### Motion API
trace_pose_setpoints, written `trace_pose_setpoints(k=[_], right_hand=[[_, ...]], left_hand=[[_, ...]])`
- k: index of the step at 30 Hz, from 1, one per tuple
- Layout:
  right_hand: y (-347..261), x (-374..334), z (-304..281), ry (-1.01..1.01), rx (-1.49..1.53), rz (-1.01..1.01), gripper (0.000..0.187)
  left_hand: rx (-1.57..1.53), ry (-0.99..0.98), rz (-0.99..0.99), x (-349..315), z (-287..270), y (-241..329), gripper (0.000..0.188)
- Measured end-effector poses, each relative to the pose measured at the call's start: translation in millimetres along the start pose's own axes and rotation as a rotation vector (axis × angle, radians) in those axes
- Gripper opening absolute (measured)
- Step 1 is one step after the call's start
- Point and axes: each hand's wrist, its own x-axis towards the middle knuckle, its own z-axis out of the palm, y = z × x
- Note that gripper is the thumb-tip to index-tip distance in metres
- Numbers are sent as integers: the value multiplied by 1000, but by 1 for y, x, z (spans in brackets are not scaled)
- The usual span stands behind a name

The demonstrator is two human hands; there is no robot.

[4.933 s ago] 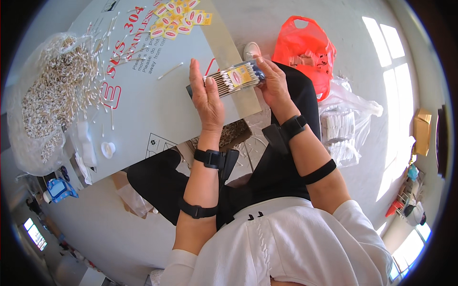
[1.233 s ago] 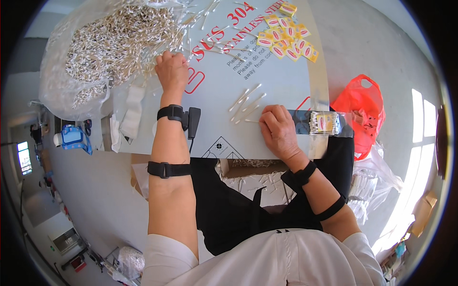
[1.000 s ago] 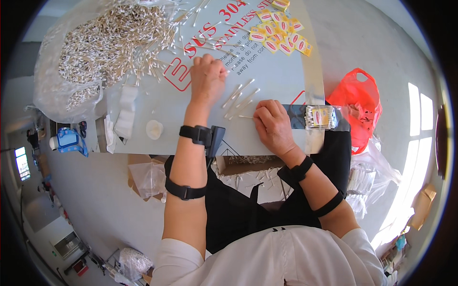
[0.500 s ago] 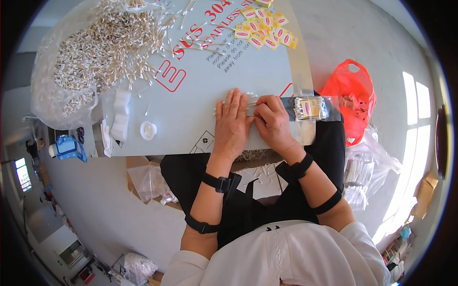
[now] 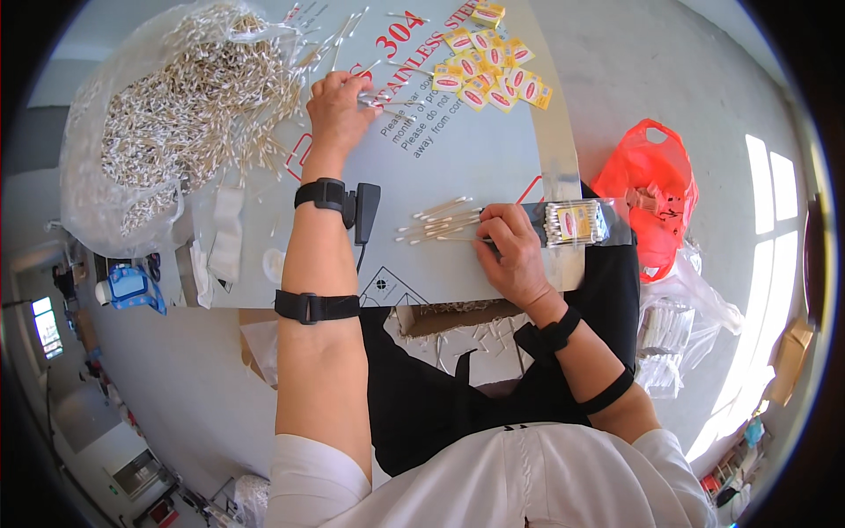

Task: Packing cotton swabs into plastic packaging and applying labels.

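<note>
Reaching over the far part of the table, my left hand (image 5: 339, 110) has its fingers curled closed around a few cotton swabs (image 5: 378, 100), whose ends stick out to the right. Nearer the front edge, my right hand (image 5: 512, 251) rests with bent, closed fingers at the right end of a small fanned group of cotton swabs (image 5: 437, 222). Some of those swab ends run under its fingertips. Just right of that hand lies a clear packet (image 5: 576, 222) filled with swabs and a yellow card, on a dark strip at the table edge.
A large clear bag of loose swabs (image 5: 176, 132) spills across the far left. Yellow cards (image 5: 493, 70) lie scattered at the far right of the table (image 5: 396, 176). White pads (image 5: 226, 233) sit near the left front. A red plastic bag (image 5: 651, 185) hangs beyond the right edge.
My left hand has left the small swab group and moved far and left, where it now grips other swabs. My right hand has stayed nearly in place, slightly lower.
</note>
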Motion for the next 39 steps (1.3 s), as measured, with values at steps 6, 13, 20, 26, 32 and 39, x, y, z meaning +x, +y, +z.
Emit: trace_pose_setpoints(k=[6,13,20,26,32,39], right_hand=[[2,0,2,5,8,-14,20],[7,8,6,131,93,71,25],[25,67,14,52,-150,-71,28],[35,70,15,3,-85,-11,7],[24,67,23,-57,-196,-55,7],[32,54,2,47,160,91,8]], left_hand=[[-79,25,112,-34,15,17,20],[-244,23,122,-106,3,81,24],[-315,49,106,-118,-12,75,26],[-265,42,68,-121,-12,35,20],[-261,74,64,-88,4,51,15],[-334,-177,188,-101,-9,81,20]])
